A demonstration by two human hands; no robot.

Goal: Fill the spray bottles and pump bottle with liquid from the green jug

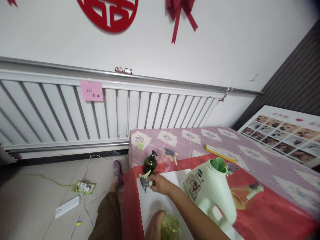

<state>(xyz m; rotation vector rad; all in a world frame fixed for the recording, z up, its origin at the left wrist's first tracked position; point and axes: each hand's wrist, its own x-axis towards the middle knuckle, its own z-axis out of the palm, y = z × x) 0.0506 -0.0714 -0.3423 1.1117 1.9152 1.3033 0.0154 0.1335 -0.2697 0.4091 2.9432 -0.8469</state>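
My right hand [160, 184] reaches across the white sheet with its fingers closed on a grey and pale green trigger spray head [145, 181]. Lower down, my left hand [155, 227] is wrapped round a translucent yellow-green bottle [170, 227], partly cut off by the frame's bottom edge. Just beyond the spray head stands a dark green pump bottle [150, 164], beside a clear pink spray bottle [164, 162]. To the right of my right forearm is a large pale green jug [212, 186] with a handle and a green piece in its mouth.
An orange spray bottle [241, 199] lies on the red cloth [272, 213], right of the jug. A yellow-edged flat pack [220, 153] lies farther back. Cables and a white power strip [67, 206] are on the floor at left. A radiator [140, 110] lines the wall.
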